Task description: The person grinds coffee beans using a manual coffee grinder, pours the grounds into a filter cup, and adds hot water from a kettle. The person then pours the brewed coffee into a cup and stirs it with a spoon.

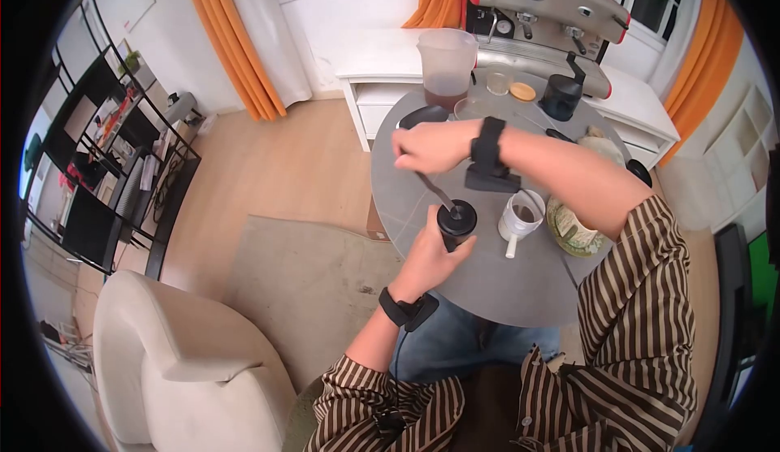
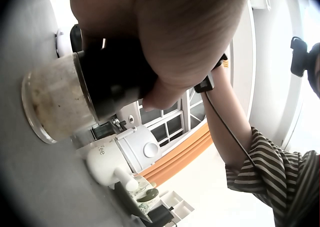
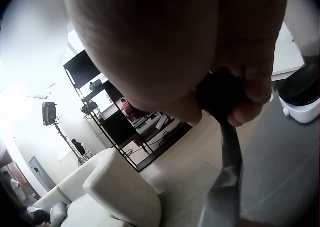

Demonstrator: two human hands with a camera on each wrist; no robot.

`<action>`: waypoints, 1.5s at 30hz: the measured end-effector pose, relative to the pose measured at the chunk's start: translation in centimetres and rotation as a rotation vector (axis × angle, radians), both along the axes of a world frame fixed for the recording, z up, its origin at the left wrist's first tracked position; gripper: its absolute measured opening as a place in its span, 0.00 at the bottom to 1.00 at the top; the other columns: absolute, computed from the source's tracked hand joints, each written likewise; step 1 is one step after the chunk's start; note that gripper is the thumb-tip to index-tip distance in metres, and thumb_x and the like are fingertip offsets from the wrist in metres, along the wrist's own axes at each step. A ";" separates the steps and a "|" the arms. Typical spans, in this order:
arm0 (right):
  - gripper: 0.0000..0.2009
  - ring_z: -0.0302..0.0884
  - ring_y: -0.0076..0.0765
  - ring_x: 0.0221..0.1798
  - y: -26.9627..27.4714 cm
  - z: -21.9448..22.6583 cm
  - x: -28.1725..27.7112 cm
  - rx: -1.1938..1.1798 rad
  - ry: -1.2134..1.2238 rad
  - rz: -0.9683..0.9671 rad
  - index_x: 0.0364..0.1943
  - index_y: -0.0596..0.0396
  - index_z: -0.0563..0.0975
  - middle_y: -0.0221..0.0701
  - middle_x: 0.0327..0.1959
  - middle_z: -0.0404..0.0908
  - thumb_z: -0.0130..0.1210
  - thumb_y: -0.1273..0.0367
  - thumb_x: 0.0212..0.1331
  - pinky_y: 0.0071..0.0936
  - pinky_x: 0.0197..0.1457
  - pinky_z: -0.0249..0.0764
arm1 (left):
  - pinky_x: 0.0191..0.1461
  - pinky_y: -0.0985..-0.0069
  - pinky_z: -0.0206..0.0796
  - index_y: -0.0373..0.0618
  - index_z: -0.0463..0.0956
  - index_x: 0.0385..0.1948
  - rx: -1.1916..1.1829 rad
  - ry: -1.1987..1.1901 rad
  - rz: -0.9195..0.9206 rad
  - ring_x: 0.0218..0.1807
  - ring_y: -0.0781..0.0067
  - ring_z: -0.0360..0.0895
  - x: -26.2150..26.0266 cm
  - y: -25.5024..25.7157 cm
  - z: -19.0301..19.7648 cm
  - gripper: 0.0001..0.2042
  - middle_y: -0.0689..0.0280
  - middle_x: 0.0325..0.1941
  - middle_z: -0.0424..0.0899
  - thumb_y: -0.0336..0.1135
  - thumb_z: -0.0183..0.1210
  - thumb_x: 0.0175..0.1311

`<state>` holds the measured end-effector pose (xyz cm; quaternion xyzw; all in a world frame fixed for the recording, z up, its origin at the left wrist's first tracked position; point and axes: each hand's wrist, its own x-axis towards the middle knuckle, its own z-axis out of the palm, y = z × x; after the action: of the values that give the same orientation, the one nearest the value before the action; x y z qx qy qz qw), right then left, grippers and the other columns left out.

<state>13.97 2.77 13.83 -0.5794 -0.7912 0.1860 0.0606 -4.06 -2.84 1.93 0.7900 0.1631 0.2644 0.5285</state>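
Note:
My left hand [image 1: 429, 259] grips the black upper body of a hand coffee grinder [image 1: 457, 218], fingers and thumb wrapped round it. In the left wrist view its clear glass jar [image 2: 55, 99] stands upright, base right at the grey tabletop, with brownish residue inside. My right hand [image 1: 439, 145] is above and beyond the grinder. It holds the black knob [image 3: 219, 94] of the metal crank handle [image 3: 230, 152], fingers curled round it. The crank slants down from that hand to the grinder's top. A white cup [image 1: 522, 215] with a stubby handle stands right of the grinder.
The round grey table [image 1: 479, 289] also carries a clear pitcher [image 1: 448, 62] of brownish liquid, a wooden lid [image 1: 521, 91], a black cranked canister [image 1: 562, 97] and a green-patterned dish [image 1: 573, 237]. An espresso machine [image 1: 544, 21] stands behind; a cream armchair [image 1: 195, 346] sits left.

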 end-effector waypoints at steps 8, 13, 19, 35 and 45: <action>0.11 0.80 0.58 0.40 -9.8 0.8 5.8 0.005 0.004 -0.265 0.45 0.60 0.69 0.47 0.35 0.82 0.46 0.64 0.71 0.48 0.45 0.73 | 0.47 0.69 0.75 0.40 0.63 0.52 0.000 -0.057 0.015 0.41 0.68 0.84 -0.1 -0.4 0.8 0.22 0.60 0.40 0.82 0.29 0.67 0.62; 0.10 0.79 0.60 0.41 -17.5 1.9 3.9 0.061 -0.079 -0.304 0.44 0.59 0.69 0.46 0.39 0.80 0.47 0.66 0.68 0.50 0.46 0.74 | 0.48 0.73 0.73 0.42 0.64 0.55 -0.036 -0.032 -0.007 0.43 0.75 0.77 -0.2 -0.2 0.6 0.24 0.66 0.43 0.75 0.30 0.67 0.62; 0.11 0.81 0.57 0.40 -23.6 2.4 -0.4 0.057 -0.094 -0.164 0.48 0.55 0.70 0.44 0.39 0.79 0.51 0.65 0.68 0.49 0.42 0.77 | 0.47 0.73 0.73 0.42 0.63 0.55 0.012 -0.017 0.008 0.43 0.75 0.78 -0.2 -0.2 0.7 0.24 0.65 0.43 0.78 0.30 0.67 0.62; 0.40 0.73 0.53 0.15 -20.2 1.8 -8.4 -0.057 -0.140 -0.164 0.68 0.88 0.46 0.48 0.14 0.74 0.53 0.75 0.58 0.43 0.23 0.71 | 0.49 0.68 0.71 0.41 0.64 0.53 -0.006 -0.060 0.002 0.44 0.64 0.79 -0.3 0.6 0.4 0.24 0.57 0.44 0.79 0.35 0.69 0.62; 0.35 0.79 0.55 0.18 -18.8 2.7 -11.5 -0.105 -0.050 -0.239 0.58 0.94 0.60 0.48 0.15 0.76 0.58 0.72 0.51 0.42 0.22 0.74 | 0.43 0.66 0.73 0.38 0.61 0.49 0.005 -0.152 0.014 0.37 0.64 0.79 0.0 0.7 0.0 0.22 0.55 0.38 0.80 0.31 0.68 0.63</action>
<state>2.45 -16.00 16.57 -0.6766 -0.7068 0.2040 0.0319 -4.10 -2.14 1.94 0.7679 0.1273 0.3276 0.5355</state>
